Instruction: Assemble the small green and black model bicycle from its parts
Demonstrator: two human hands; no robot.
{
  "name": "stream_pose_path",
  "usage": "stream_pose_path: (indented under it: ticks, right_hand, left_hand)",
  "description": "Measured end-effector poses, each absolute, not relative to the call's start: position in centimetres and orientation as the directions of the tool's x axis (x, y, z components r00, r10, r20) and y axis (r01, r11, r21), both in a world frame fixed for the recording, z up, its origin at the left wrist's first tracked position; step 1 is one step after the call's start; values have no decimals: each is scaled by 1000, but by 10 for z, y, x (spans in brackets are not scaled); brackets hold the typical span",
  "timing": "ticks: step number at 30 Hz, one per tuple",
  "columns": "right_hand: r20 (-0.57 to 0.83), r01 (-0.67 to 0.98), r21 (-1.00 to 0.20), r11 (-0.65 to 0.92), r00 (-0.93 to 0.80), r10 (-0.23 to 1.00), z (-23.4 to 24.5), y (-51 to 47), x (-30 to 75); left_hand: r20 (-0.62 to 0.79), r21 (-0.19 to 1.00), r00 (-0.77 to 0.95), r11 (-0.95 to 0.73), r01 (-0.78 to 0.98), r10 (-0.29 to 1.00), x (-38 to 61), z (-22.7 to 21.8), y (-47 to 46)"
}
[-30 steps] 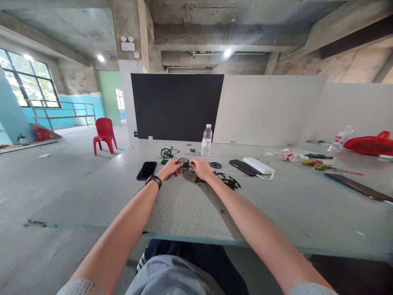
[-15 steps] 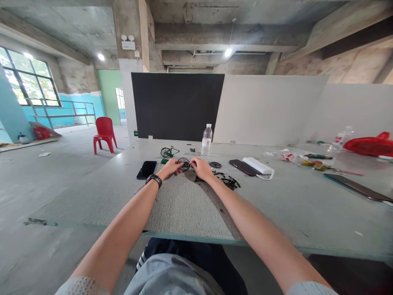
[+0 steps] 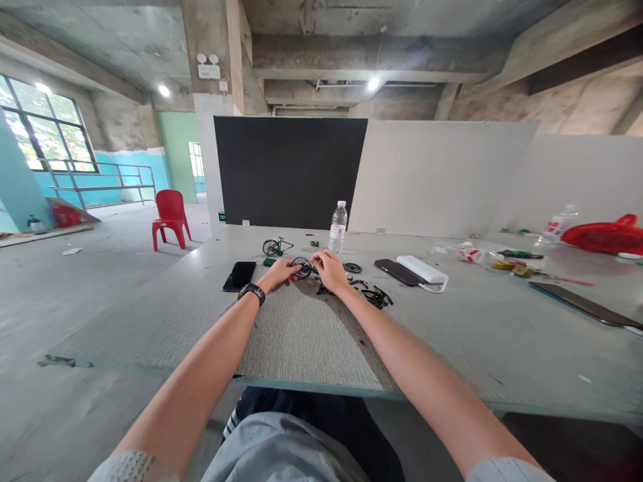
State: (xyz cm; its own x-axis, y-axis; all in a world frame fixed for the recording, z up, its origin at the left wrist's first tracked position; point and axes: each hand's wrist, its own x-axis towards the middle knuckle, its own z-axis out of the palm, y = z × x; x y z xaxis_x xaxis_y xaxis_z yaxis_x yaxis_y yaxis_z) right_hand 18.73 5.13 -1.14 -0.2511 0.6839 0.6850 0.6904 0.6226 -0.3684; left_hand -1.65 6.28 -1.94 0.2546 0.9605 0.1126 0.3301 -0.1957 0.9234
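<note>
My left hand (image 3: 280,272) pinches a small black spoked wheel (image 3: 301,267) of a model bicycle, held upright above the table. Just to the right, my right hand (image 3: 329,270) has its fingers closed close to the wheel's edge; whatever sits between those fingertips is too small to make out. A second black wheel (image 3: 352,268) lies flat beyond the right hand. Loose black model parts (image 3: 376,296) are scattered beside the right wrist, partly hidden by it. Behind the left hand stands a green model bicycle (image 3: 274,248), with a small green piece (image 3: 269,262) nearer.
A phone (image 3: 240,276) lies left of my left hand. Behind the hands stands a water bottle (image 3: 338,227). On the right are a dark phone (image 3: 398,272), a white power bank (image 3: 416,269) with a cable, and a red bag (image 3: 603,235). The table's near edge (image 3: 321,387) crosses my lap.
My right hand has shifted slightly up, and its fingers sit a little differently near the wheel. The left hand still holds the wheel in nearly the same place.
</note>
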Motion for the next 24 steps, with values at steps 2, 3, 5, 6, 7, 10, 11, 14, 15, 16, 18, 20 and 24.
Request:
stream_pose_path:
  ticks: [2,3,5,6,7,10,11,14,15,16,18,20,24]
  right_hand:
    - [696,682,-367,632,-250,673,-11,50,187]
    - [696,682,-366,634,-252,672,-11,49,187]
    - [689,683,-367,631,-256,678,-10,49,186]
    - [682,685,-369,629,-260,684,-10,49,187]
    - [675,687,-370,626,-265,689,-10,48,187]
    - [656,696,-372,614,-271,704,-9,47,187]
    - [651,698,-372,611,-273,708,-8,47,187]
    - [651,696,-376,612,-271,709,-7,46,187]
    - [654,693,-376,614,-271,706,-7,45,186]
    - [657,692,-374,617,-272,703,-7,45,186]
    - [653,693,-370,618,-280,704,-7,44,186]
    - [638,701,-371,608,-283,716,-7,44,185]
    - [611,728,-387,567,-258,748,-7,45,186]
  left_hand:
    - [119,924,259,-202,324,959,-16,-20,63]
    - [121,924,262,-205,322,957,-16,-20,63]
    - [121,924,267,-207,320,956,-16,-21,63]
    - [120,924,268,-206,321,956,-17,-21,64]
    - [120,924,269,-206,323,956,-17,-21,64]
    - [118,923,268,-206,325,956,-17,-22,65]
    - [120,923,268,-207,324,956,-17,-22,66]
    - [124,923,267,-210,324,956,-17,-23,66]
    - [124,923,267,-211,323,956,-17,-22,66]
    - [123,923,266,-209,324,956,-17,-22,66]
    - [117,922,263,-203,329,958,-17,-22,66]
    - [112,921,260,-198,334,959,-17,-21,65]
    - [111,922,265,-199,333,958,-17,-20,62]
